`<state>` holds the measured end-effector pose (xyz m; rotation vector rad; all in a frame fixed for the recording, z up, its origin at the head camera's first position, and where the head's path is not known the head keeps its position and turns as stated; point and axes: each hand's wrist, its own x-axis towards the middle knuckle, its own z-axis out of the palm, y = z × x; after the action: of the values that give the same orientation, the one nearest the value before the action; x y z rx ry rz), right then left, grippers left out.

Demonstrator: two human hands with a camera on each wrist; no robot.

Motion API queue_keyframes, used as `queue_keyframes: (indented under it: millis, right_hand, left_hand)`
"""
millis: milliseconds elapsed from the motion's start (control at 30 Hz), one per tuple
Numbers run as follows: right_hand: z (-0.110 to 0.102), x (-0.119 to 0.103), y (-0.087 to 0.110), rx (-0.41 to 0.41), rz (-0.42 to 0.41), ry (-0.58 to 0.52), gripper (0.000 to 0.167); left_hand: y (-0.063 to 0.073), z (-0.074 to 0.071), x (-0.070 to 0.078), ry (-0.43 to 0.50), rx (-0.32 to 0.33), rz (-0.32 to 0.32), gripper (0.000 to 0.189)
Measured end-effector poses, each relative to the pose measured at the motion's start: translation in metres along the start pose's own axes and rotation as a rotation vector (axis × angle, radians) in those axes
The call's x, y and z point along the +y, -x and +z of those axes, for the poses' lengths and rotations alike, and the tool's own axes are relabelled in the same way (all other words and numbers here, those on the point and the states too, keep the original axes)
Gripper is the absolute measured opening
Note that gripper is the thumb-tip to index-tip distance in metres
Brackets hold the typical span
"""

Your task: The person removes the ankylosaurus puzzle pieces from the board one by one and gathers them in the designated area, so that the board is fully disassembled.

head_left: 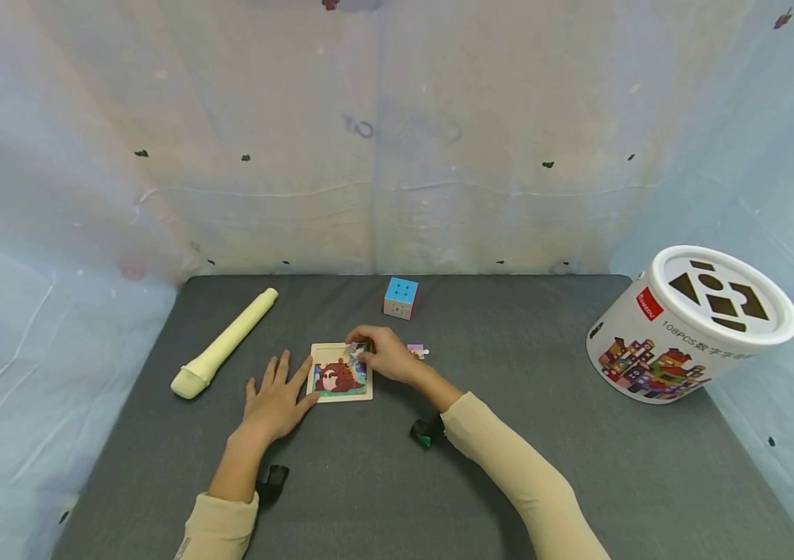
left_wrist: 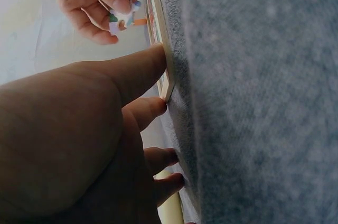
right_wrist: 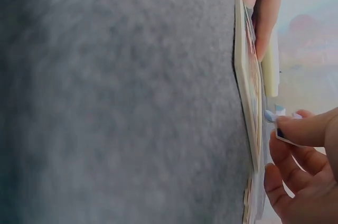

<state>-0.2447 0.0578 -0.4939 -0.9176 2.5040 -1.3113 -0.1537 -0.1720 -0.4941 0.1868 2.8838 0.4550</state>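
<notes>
A pale, spotted sheet hangs behind the dark grey table (head_left: 341, 505). The picture puzzle (head_left: 348, 398) lies flat on the table, between my hands. My left hand (head_left: 275, 406) is spread, fingers extended, with thumb and forefinger touching the puzzle's wooden edge. My right hand (head_left: 386, 354) pinches one puzzle piece (left_wrist: 125, 17) between thumb and fingers, above the board's far right part. The two hands are apart. Loose pieces (head_left: 417, 351) lie just beyond my right wrist. Further items noted: a cube (head_left: 400, 297), blue side up, behind the puzzle; a yellow stick (head_left: 229, 342) at left; a lidded white bucket (head_left: 683, 334) at far right.
</notes>
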Motion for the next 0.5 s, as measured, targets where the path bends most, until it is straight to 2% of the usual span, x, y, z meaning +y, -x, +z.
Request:
queue_keyframes:
  millis: [200,500]
  right_hand:
    - [-0.016,0.011,0.008,0.046,0.015,-0.043,0.025]
    - [-0.054,0.031,0.03,0.104,0.038,-0.048,0.026]
  left_hand:
    - [0.001,0.001,0.001,0.008,0.008,0.005,0.07]
    - [0.002,0.0,0.002,0.008,0.01,0.005,0.07]
